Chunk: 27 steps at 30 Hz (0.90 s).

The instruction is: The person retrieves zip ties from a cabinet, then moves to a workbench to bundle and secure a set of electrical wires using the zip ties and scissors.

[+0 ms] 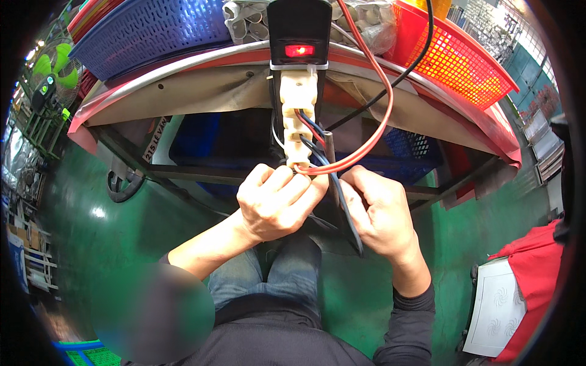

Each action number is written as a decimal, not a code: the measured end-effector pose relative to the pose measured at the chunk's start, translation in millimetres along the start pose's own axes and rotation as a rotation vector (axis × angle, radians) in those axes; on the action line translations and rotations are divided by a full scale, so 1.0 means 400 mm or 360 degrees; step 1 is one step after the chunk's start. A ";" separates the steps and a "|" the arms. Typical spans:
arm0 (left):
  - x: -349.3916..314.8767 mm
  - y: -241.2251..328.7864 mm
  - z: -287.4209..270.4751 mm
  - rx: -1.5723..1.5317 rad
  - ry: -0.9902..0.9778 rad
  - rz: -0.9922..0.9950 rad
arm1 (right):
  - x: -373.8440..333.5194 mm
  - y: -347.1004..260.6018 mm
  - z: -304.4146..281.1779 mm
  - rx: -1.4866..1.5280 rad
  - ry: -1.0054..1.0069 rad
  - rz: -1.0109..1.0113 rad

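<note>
At upper left of the frame: green-bladed fan, then blue basket at the table edge. Centre: left hand, fingers curled together at the lower end of a cream terminal block; fingertips hidden, pinch undetermined. Block hangs upright below a black housing with a lit red indicator. Grey rod and dark wires run between the hands. Red wires loop across rod and block's lower end, partly obstructing both. Right hand bent beside dark wires; cannot tell whether gripping. Upper right: red basket.
</note>
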State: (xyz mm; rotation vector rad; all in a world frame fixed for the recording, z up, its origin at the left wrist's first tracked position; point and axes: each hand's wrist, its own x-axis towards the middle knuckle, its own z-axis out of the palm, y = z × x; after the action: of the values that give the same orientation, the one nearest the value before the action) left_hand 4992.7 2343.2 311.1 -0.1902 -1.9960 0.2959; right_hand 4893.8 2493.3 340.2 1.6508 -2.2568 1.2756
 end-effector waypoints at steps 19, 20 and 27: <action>-0.017 0.055 -0.025 -0.0055 -0.0051 -0.0396 | 0.006 0.037 0.018 0.0628 -0.0287 -0.0056; -0.022 0.053 -0.024 -0.0067 -0.0060 -0.0421 | 0.005 0.036 0.018 0.0598 -0.0282 -0.0064; -0.039 0.047 -0.012 -0.0110 0.0016 -0.0442 | 0.006 0.045 0.030 0.0359 -0.0222 -0.0282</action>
State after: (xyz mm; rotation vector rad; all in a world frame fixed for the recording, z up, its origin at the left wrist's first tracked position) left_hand 5003.7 2357.7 293.9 0.0426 -1.9948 0.0482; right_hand 4882.8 2485.0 323.4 2.0240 -2.0420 1.4573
